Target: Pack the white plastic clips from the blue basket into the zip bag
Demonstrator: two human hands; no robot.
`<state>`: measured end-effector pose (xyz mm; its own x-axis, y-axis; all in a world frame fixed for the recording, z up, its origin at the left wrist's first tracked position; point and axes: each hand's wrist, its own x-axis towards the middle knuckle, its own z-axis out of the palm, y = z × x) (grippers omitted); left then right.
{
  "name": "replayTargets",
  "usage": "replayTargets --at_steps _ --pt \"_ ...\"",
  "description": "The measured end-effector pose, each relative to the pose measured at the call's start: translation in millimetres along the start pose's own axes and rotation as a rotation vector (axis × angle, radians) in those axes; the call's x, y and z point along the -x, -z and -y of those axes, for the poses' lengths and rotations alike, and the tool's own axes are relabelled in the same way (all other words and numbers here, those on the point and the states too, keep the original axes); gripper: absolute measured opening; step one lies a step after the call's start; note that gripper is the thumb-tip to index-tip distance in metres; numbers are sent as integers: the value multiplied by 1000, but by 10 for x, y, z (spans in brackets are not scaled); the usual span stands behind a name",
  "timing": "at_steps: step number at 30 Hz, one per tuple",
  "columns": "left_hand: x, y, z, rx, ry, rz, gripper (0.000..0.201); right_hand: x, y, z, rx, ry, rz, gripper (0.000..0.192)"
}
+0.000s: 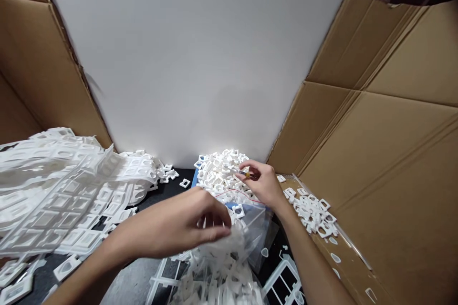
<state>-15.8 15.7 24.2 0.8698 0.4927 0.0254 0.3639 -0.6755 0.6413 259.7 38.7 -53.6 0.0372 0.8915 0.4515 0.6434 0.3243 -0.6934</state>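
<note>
Leftmost, a heap of white punched frame sheets (67,190) spreads over the dark table (143,209), backed by a cardboard wall (32,81). Right of it, the left hand (179,226) curls, fingers pinching the rim of a clear zip bag (250,228) full of white pieces. Beyond, the right hand (263,183) pinches a small tool at the pile of small white square parts (218,171). More loose parts (313,212) lie on cardboard (386,162) at the right.

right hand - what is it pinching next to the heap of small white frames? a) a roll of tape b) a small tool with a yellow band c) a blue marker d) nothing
b: the right hand pinches a small tool with a yellow band, its tip at the heap of white frames.
</note>
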Motion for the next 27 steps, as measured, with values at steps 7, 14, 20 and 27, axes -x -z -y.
replayTargets --at_steps 7,14,20,27 --pt "-151 -14 184 106 215 -346 51 134 256 464 -123 184 37 15" --pt "-192 -29 129 424 117 -373 55 234 276 652 -78 380 -4 15" --pt "-182 -20 141 430 86 -365 43 231 301 690 -25 415 42 4" --pt "-178 10 89 430 24 -326 33 244 298 720 -6 438 62 12"
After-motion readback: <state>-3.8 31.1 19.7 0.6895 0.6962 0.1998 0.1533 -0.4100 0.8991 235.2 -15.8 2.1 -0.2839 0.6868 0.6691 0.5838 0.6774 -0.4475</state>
